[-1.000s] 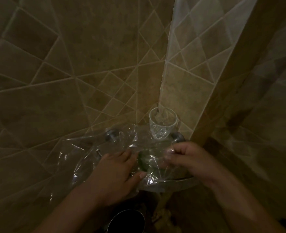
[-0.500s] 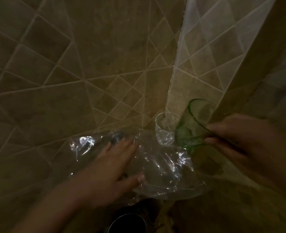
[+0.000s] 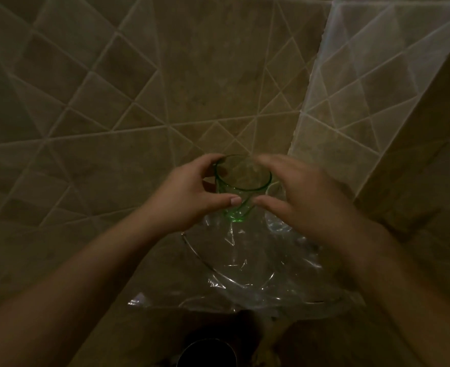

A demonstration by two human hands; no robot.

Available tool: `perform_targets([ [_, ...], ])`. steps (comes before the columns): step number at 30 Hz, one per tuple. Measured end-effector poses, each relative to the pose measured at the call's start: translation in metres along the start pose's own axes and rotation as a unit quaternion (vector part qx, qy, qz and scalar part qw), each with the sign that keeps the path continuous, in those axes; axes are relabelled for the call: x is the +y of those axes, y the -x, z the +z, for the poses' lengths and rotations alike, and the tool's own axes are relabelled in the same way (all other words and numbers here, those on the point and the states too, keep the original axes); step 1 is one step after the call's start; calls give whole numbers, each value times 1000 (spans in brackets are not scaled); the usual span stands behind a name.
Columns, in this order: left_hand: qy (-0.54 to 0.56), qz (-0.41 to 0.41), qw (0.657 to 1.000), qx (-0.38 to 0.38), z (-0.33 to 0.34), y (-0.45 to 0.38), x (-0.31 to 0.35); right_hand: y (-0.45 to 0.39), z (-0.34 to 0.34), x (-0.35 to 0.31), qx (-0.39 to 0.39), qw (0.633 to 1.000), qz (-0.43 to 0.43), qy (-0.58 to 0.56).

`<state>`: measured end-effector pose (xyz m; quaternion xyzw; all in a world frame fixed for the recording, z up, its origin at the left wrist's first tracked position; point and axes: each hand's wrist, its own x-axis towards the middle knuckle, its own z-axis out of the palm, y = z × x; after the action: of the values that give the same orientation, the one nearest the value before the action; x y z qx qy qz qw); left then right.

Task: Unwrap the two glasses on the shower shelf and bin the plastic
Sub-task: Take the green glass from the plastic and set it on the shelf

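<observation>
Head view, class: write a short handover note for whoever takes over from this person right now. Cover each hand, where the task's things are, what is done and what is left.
Left hand: thumb and fingers gripping the upright green drinking glass near its rim.
Right hand: blurred, curled at the glass's other side; contact cannot be told.
The green glass looks free of wrap, held above the crinkled clear plastic sheet, which lies spread over the corner shower shelf.
The second glass is not clearly visible, apparently hidden behind the right hand.
A dark round bin sits below, at the bottom edge.
Left: set the green glass down, gather the plastic, bin it.
</observation>
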<state>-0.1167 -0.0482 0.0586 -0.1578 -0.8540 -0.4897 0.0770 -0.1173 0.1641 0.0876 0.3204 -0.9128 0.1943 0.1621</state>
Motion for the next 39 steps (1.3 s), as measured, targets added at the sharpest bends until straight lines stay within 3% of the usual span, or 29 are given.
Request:
perform_targets([
  [2,-3,-16,1000,5,5,-4,-10,-3,8,7,-3,994,111,-8],
  [5,-1,-44,999,-4,16,-10,-26,-10,17,19,-53,986,154,-40],
  [15,-60,-86,994,-10,41,-13,-61,-17,31,23,-145,978,149,-9],
  [21,-41,-89,995,-34,45,-13,-65,-13,39,31,-131,983,130,-6],
  [28,-34,-13,996,-79,39,11,-36,5,49,37,-99,991,89,22],
  [32,-127,67,990,-1,33,50,-18,18,53,38,-96,985,110,86],
  [35,-227,94,968,-38,38,87,-14,32,52,35,-60,985,121,108],
  [39,-375,141,905,-140,59,111,-9,41,56,27,-74,980,122,141],
])
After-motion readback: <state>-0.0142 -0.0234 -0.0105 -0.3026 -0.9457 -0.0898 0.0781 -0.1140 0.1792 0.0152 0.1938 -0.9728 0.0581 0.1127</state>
